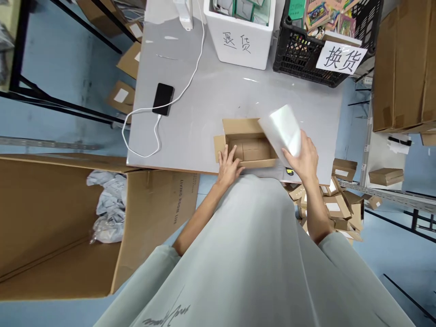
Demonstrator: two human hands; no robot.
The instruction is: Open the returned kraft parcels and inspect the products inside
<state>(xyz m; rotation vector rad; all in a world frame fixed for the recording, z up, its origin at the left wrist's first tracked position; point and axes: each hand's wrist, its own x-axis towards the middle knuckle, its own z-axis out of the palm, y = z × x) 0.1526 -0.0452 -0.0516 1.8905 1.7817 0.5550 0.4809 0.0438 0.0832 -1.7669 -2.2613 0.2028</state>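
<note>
Two hands at open carton [250, 143], table's [211, 100] near edge: left hand [229, 164] flat, open, on its left wall; right hand [304, 159] clasping white packet [282, 129] above right end. Likely light, slick; hold across sides.

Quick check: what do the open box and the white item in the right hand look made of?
Open box: brown cardboard, matte, with creased flaps. White item in the right hand: likely glossy plastic film or wrap, judging by its sheen; blur leaves it open.
</note>
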